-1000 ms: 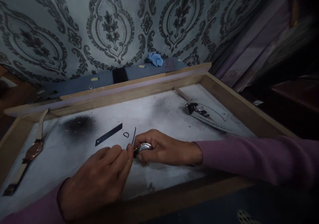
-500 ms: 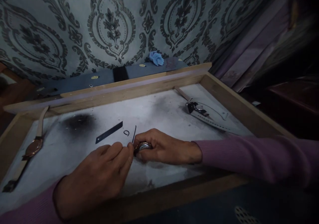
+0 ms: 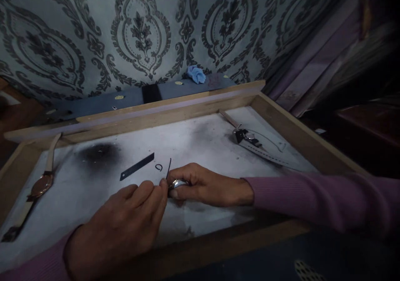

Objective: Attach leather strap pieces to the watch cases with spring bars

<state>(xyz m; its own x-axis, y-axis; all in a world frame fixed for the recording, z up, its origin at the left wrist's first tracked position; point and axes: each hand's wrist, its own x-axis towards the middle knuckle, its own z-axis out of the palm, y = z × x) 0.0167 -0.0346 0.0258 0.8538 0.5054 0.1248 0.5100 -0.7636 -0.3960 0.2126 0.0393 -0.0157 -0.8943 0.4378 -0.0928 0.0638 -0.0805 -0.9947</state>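
LEFT HAND [image 3: 120, 222]: fingers pinched together at the near end of the thin dark strip [image 3: 168, 168].
RIGHT HAND [image 3: 203, 185]: fingers closed around the round metal watch case [image 3: 179, 183], above the white tray floor [image 3: 187, 137].
BLADE [image 3: 137, 166]: flat on tray floor, beside the small dark loop [image 3: 158, 167].
WATCH, LEFT SIDE [image 3: 41, 186]: strap extended.

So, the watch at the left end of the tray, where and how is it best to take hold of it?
I would pinch the round case by its two sides, coming from above. It lies face up and looks wider than the strap, which stretches away from both its ends.
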